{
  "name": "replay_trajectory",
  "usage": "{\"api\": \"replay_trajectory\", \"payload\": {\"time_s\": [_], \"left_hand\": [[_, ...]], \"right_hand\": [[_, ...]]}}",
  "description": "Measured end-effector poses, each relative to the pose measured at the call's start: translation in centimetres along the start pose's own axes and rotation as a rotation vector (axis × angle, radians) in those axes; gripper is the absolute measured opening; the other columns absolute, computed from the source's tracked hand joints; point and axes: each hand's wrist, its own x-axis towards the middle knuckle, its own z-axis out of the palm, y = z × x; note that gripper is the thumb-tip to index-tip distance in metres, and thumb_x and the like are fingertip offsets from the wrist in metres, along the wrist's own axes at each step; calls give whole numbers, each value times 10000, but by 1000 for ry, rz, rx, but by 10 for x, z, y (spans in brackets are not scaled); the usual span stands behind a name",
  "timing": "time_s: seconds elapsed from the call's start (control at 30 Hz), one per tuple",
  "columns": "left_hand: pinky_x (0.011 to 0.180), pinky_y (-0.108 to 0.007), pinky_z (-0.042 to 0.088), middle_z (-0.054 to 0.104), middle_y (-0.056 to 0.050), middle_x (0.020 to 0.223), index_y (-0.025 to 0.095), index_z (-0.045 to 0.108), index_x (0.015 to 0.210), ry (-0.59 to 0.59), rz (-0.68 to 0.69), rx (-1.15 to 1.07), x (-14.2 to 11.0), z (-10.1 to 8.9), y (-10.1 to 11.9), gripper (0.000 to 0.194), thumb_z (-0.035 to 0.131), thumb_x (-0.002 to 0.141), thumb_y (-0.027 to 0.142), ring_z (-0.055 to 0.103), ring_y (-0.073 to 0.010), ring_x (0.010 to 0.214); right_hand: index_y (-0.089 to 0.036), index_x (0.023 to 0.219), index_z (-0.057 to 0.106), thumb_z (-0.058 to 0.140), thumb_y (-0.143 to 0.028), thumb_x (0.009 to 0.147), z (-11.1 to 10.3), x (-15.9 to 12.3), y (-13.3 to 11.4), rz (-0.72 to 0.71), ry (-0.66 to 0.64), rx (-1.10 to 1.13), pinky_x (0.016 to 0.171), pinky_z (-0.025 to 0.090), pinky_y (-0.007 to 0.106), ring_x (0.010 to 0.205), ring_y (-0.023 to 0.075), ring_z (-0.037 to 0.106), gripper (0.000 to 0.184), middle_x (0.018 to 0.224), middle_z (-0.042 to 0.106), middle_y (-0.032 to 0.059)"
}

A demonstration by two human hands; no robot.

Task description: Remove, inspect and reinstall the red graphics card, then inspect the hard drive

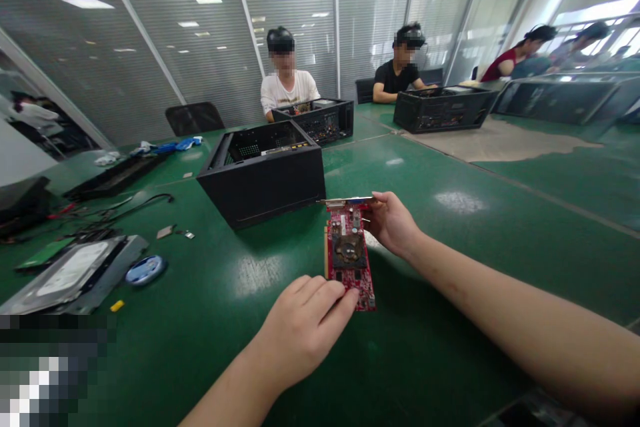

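Between my two hands, over the green table, is a red graphics card (345,247) with a dark, dusty heatsink in its middle. Its metal bracket points away from me and its gold edge contacts face left. My left hand (310,320) is closed on the near end, the thumb and fingers on the board. With my right hand (393,223) I grip the far right corner by the bracket; some of those fingers are hidden behind the card. Just beyond it, to the left, stands an open black computer case (270,173).
On the left of the table (210,320) lie a hard drive or optical drive (80,273), a blue round object (145,269), a small yellow piece (117,306) and tangled cables (115,207). Several people sit across, behind more computer cases (445,110). Brown cardboard (510,140) lies at the right.
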Motion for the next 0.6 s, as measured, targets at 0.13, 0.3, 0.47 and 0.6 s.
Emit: {"api": "replay_trajectory", "payload": {"time_s": [0.13,0.3,0.47,0.6], "left_hand": [[665,-346,483,649,-89,997,98,598,1175,9,-9,-19,0,1,0,321,625,857,59,556,-176,797],[652,-340,484,646,-84,977,94,585,1194,26,-20,-29,0,1,1,324,612,873,64,547,-168,783],[644,-337,491,645,-84,959,87,576,1205,44,-16,-33,2,0,2,323,595,884,63,554,-166,769],[648,-341,511,648,-88,969,90,565,1230,46,-24,-37,2,0,3,339,589,892,70,573,-165,776]], "right_hand": [[-201,788,625,463,-479,810,0,0,-1,-1,-17,13,746,462,343,747,213,564,323,813,668,61],[-208,731,584,477,-470,799,1,0,-1,8,-5,23,724,465,327,731,204,553,291,799,654,54],[-211,715,572,488,-459,797,0,0,-1,10,2,45,714,454,324,742,205,554,275,793,660,51],[-196,758,617,491,-452,800,-1,1,0,7,-3,43,704,456,324,758,210,566,288,811,672,61]]}}
